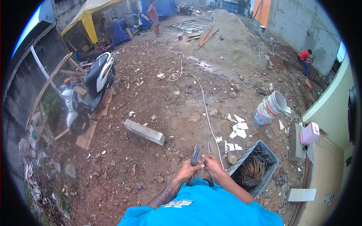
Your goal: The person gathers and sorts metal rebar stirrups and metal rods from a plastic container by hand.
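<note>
Close to my chest, my left hand is closed around a bundle of thin metal rods, which stands roughly upright. My right hand is right beside it with fingers pinched. A single thin rod rises from between those fingers, apart from the bundle at its top. The fingertips of both hands nearly meet. Just right of my right forearm sits a grey plastic tub. Inside it lies a thick bunch of brown wires or thin rods, its ends fanned out.
A concrete block lies ahead on the dirt. A white cable runs past me. Stacked buckets and broken white tiles are at right. A scooter stands left. Two people are farther off.
</note>
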`<state>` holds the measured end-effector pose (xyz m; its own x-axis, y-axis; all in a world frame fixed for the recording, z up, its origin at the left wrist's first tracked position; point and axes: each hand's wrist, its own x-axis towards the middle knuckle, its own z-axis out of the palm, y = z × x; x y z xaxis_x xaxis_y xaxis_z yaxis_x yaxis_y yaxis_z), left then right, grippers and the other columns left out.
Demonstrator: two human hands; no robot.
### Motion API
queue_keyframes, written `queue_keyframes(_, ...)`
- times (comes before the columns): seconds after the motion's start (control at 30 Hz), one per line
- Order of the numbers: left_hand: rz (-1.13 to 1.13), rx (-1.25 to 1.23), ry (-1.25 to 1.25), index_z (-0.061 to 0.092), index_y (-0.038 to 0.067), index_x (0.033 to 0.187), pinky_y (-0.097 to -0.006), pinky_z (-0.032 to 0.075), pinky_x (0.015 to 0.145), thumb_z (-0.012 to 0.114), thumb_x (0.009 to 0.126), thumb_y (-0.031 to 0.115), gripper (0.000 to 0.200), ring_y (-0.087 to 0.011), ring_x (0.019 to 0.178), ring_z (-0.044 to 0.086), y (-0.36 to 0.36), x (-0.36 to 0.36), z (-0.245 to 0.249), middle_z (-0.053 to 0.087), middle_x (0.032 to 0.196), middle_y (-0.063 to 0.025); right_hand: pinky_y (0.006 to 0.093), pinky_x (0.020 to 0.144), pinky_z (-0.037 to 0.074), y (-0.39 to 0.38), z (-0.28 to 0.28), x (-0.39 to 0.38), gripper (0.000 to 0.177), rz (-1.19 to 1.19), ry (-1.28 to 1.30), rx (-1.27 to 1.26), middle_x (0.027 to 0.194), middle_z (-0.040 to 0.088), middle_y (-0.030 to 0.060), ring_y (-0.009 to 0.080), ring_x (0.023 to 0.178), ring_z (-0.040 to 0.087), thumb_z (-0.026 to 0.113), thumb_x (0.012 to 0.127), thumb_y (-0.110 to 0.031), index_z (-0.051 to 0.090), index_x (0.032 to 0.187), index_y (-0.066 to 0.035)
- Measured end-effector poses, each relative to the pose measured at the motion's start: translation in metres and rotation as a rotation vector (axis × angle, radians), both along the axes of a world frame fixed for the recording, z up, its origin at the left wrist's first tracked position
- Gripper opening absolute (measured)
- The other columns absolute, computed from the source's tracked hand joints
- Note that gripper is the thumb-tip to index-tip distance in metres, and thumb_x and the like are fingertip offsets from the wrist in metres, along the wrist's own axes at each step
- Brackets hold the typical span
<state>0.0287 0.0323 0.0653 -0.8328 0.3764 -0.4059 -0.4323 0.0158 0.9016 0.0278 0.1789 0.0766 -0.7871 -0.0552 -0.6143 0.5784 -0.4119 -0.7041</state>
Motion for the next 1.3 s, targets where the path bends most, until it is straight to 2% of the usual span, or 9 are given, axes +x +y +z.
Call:
queue_keyframes(0.17,0.034,-0.068,-0.008,0.059,0.003,0.088,-0.0222,0.037,0.046,0.074,0.075,0.013,0.022,-0.0055,0.054,0.048,0.002,0.002,-0.002,0.056,0.065,0.0016,0.0226,0.039,0.029,0.006,-0.012,-0.007,0.029,-0.104,0.059,0.17,0.062,0.041,-0.0008,0.0068,0.044,0.035,0.061,0.085,-0.02,0.049,0.099,0.002)
queue_keyframes(0.43,0.012,-0.075,0.028,0.06,0.003,0.086,-0.0229,0.038,0.049,0.073,0.075,0.013,0.02,-0.0052,0.056,0.047,0.003,0.002,-0.011,0.056,0.067,0.0025,0.0219,0.043,0.029,0.021,-0.044,0.022,0.028,-0.168,-0.054,-0.101,0.062,0.037,-0.0022,0.0068,0.051,0.037,0.059,0.087,-0.024,0.048,0.092,0.001)
queue_keyframes(0.53,-0.008,-0.109,0.049,0.06,0.003,0.085,-0.0229,0.038,0.049,0.073,0.076,0.014,0.02,-0.0052,0.056,0.048,0.007,0.005,-0.001,0.056,0.067,0.0026,0.022,0.045,0.03,0.016,-0.036,0.027,0.027,-0.151,-0.181,-0.213,0.064,0.042,-0.0022,0.0063,0.053,0.037,0.057,0.088,-0.025,0.051,0.091,0.001)
queue_keyframes(0.6,-0.021,-0.077,0.045,0.06,0.004,0.085,-0.0227,0.038,0.049,0.073,0.076,0.013,0.019,-0.0055,0.056,0.048,0.008,0.006,-0.003,0.056,0.067,0.0023,0.0208,0.044,0.029,0.013,-0.027,0.025,0.023,0.014,-0.11,-0.155,0.069,0.05,-0.0011,0.0057,0.052,0.038,0.055,0.089,-0.024,0.055,0.091,-0.001)
queue_keyframes(0.8,-0.043,0.099,-0.03,0.058,0.002,0.09,-0.0225,0.043,0.049,0.069,0.079,0.013,0.019,-0.0076,0.056,0.053,0.007,0.007,-0.009,0.058,0.068,-0.0008,0.018,0.042,0.028,0.019,-0.049,0.02,0.015,-0.011,-0.024,-0.14,0.077,0.058,-0.0003,0.0044,0.051,0.038,0.058,0.087,-0.018,0.057,0.094,-0.004)
queue_keyframes(0.93,0.069,0.194,-0.202,0.055,0.0,0.101,-0.0261,0.05,0.057,0.052,0.091,0.015,0.018,-0.0143,0.067,0.061,0.001,0.0,-0.023,0.065,0.087,-0.0115,0.0198,0.043,0.028,0.023,-0.023,0.02,0.021,-0.154,0.028,0.061,0.069,0.052,-0.0027,0.0038,0.049,0.038,0.066,0.08,-0.017,0.058,0.096,-0.004)
queue_keyframes(1.0,0.154,0.313,-0.301,0.05,-0.003,0.108,-0.0329,0.054,0.068,0.046,0.094,0.014,0.023,-0.0222,0.083,0.064,-0.005,-0.008,-0.022,0.062,0.1,-0.0174,0.0198,0.043,0.029,0.029,-0.027,0.02,0.022,-0.136,0.053,0.136,0.069,0.052,-0.0036,0.0036,0.05,0.039,0.065,0.08,-0.017,0.06,0.097,-0.004)
queue_keyframes(1.13,0.227,0.486,-0.356,0.047,-0.007,0.11,-0.0403,0.051,0.085,0.044,0.094,0.015,0.027,-0.0321,0.103,0.058,-0.008,-0.019,-0.01,0.057,0.11,-0.0211,0.0207,0.047,0.032,0.023,-0.016,0.026,0.022,-0.103,0.141,0.272,0.074,0.056,-0.0024,0.0045,0.056,0.044,0.066,0.079,-0.015,0.063,0.097,-0.002)
queue_keyframes(1.3,0.17,0.493,-0.318,0.048,-0.006,0.11,-0.0386,0.05,0.088,0.045,0.094,0.016,0.027,-0.0299,0.106,0.057,-0.005,-0.022,-0.004,0.056,0.113,-0.0211,0.0215,0.052,0.037,0.003,-0.02,0.032,0.027,0.072,0.219,0.39,0.077,0.054,0.0007,0.0068,0.064,0.047,0.066,0.08,-0.015,0.061,0.101,0.001)
